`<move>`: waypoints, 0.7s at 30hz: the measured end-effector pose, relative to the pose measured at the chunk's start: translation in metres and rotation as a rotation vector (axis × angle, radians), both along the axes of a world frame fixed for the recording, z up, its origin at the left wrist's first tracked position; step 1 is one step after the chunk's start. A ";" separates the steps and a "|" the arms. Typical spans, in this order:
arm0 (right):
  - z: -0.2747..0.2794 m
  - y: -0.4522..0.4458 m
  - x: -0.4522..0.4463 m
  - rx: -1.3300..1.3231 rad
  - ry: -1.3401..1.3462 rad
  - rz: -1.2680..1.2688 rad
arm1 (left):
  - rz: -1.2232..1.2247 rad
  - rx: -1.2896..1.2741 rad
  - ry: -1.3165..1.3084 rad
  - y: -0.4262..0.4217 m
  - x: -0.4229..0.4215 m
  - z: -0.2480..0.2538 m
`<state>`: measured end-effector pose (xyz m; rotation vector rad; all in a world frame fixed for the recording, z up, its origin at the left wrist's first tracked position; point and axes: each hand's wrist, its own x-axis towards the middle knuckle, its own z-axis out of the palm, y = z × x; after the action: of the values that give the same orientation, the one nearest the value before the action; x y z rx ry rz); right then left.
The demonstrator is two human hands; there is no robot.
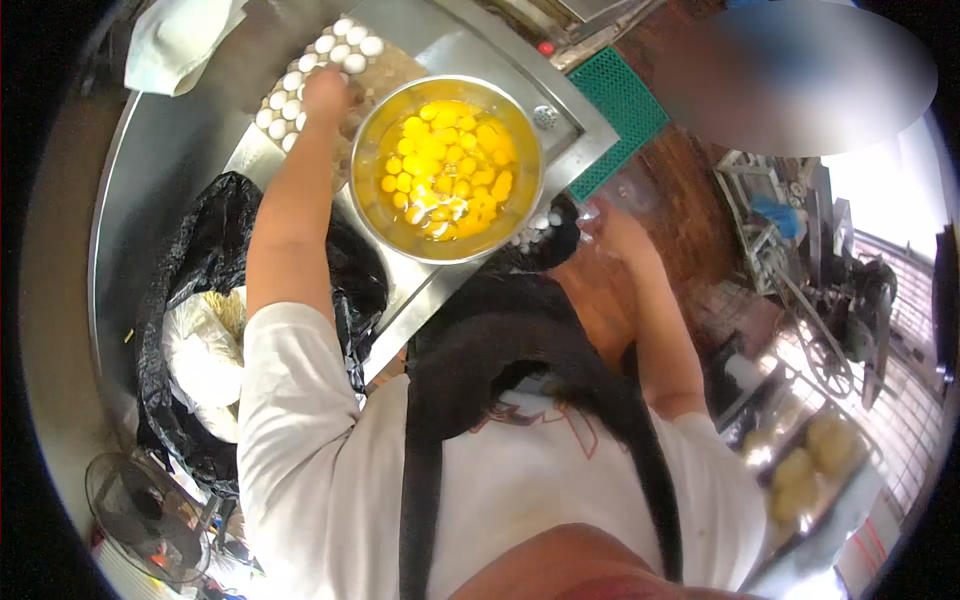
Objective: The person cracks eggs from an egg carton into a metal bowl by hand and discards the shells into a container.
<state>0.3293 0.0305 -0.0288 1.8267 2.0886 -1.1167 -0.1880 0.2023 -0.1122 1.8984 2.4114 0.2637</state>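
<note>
A large steel bowl [361, 190] holds many cracked eggs, their yellow yolks [440, 165] lying in clear whites. My left hand [325, 92] reaches over white eggs [292, 80] set in rows on a cardboard tray [388, 72]; its fingers are hidden beneath it. To the right of the bowl, my right hand [612, 230] hangs beside a dark opening with white eggshells [540, 228]. Blur around its fingertips hides whether it holds a shell.
The bowl and tray stand on a steel counter [395, 290]. A black plastic bag [190, 245] with pale wrapped contents sits at the left. Beyond the counter corner lies a green perforated mat [622, 115] above a brown floor [690, 190]. A wire rack [800, 400] with yellowish items stands at right.
</note>
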 end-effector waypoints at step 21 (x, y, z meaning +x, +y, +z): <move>0.007 0.077 -0.069 0.799 0.403 0.017 | 0.093 -0.140 -1.748 -0.126 0.226 0.105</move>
<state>0.2606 0.1077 -0.0220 1.9648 3.1119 -0.7266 0.0381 0.0767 -0.0076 0.6672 1.1493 1.0885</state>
